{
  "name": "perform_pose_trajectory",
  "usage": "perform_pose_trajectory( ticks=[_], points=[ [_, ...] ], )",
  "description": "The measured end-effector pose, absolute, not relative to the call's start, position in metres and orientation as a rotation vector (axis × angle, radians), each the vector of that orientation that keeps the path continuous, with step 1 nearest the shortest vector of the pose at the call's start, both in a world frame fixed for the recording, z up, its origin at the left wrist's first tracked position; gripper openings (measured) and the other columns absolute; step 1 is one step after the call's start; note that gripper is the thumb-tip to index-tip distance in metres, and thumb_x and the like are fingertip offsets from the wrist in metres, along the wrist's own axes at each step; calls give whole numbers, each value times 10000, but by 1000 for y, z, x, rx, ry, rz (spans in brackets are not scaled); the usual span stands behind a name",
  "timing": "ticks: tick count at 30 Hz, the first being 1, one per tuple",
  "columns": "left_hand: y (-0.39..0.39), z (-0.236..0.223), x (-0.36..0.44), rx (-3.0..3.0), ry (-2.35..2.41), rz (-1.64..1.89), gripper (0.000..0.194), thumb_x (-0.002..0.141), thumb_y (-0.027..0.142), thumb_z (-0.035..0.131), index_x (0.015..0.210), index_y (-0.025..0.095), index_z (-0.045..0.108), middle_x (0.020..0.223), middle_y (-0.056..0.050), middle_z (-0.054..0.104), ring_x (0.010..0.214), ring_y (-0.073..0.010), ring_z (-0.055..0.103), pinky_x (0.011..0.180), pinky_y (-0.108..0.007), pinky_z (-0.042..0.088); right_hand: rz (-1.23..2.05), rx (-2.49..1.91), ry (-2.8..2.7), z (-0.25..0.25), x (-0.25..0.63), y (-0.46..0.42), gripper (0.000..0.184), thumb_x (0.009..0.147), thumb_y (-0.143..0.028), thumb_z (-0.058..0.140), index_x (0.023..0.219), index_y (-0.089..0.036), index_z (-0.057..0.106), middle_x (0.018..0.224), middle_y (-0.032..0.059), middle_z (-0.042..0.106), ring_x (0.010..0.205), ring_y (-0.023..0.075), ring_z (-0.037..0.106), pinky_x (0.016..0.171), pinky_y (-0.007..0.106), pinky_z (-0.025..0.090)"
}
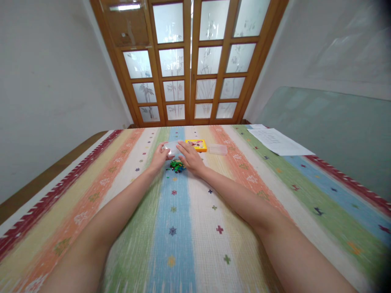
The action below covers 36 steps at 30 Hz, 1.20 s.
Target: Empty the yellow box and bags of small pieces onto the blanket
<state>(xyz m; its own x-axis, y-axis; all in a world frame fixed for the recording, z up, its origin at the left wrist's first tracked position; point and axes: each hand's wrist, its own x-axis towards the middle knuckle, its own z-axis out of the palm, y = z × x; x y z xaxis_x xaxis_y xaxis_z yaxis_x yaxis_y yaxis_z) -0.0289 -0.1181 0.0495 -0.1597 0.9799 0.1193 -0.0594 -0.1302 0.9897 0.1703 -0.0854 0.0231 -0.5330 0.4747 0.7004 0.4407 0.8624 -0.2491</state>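
Note:
A clear plastic box (172, 148) is at the far middle of the table, between my hands. My left hand (159, 158) grips its left end, thumb along the near side. My right hand (192, 159) lies at the box's right end with fingers stretched out; whether the fingertips press on it I cannot tell. Just below the box is a heap of tiny building bricks (177, 165), mostly green with some blue, yellow and dark ones. Part of the heap is hidden by my right hand.
Behind my right hand lies a yellow printed box (200, 145), with a clear plastic lid or tray (218, 149) to its right. Printed paper sheets (279, 141) rest at the table's right edge. A striped tablecloth (174, 211) covers the table; wood-framed glass doors (191, 77) stand beyond.

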Motion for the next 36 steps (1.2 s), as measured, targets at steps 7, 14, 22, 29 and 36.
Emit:
perform_pose_trajectory(
  ticks=[7,14,22,29,36],
  points=[
    [-84,37,-81,1073,1395,1555,720,828,200,577,1529,314,459,1159,-55,699,737,-129,688,566,-203,518,49,-986,-1913,16,204,-42,441,1077,-413,403,1369,-199,653,1474,150,588,1385,294,507,1197,509,396],
    [-47,33,-112,1310,1709,1457,662,954,205,417,1615,229,390,1252,-103,681,726,-113,634,660,-216,538,47,-1382,-1721,17,240,-18,408,1048,-334,387,1247,-161,698,1342,164,628,1262,296,532,1122,457,400],
    [-21,34,-109,1430,1865,1215,617,1006,255,414,1616,156,415,1298,-151,717,985,-245,726,934,-397,572,-34,-1826,-1772,28,255,-27,366,1021,-289,455,1134,-136,767,1195,221,662,1199,354,532,1038,480,387],
    [-8,24,-114,1673,1968,1067,557,979,250,512,1516,106,556,1552,-155,555,1459,-301,498,1228,-448,336,-6,-1830,-1832,24,251,-25,369,1033,-293,445,1172,-161,760,1189,203,687,1084,321,614,969,430,434],
    [-14,19,-105,1722,1953,1114,543,988,247,452,1489,87,590,1540,-172,562,1451,-320,512,1226,-440,346,67,-1729,-1883,19,252,-21,343,1016,-256,459,1189,-181,745,1207,159,710,1063,285,641,916,365,463]
  ],
)
